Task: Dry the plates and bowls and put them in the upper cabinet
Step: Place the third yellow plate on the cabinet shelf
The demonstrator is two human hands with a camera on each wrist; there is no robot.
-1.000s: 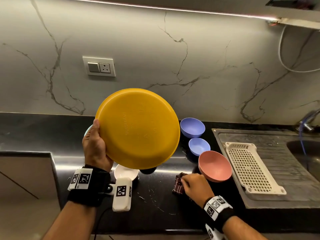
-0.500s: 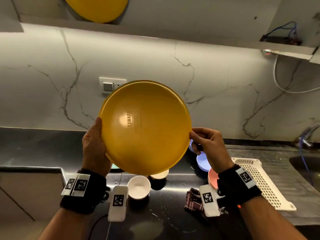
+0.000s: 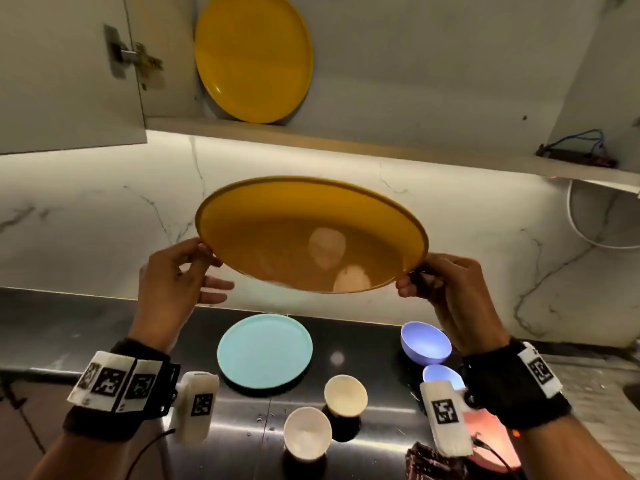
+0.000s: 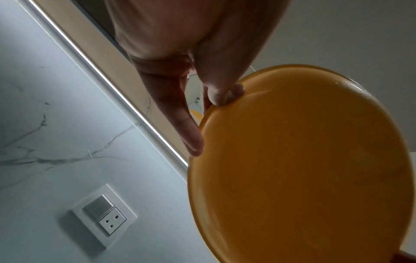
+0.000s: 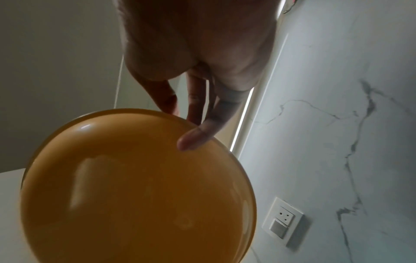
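So the right hand (image 3: 446,292) dropped the cloth (image 3: 429,462) on the worktop (image 3: 52,327) and joined the left hand (image 3: 173,282); both grips now pinch the plate (image 3: 311,233) rim, lifted toward the cabinet (image 3: 381,143). Drying's done, I'd guess.

Left hand (image 4: 180,53) pinches yellow plate (image 4: 303,169) rim, thumb underneath; wall socket (image 4: 104,216) lower left.
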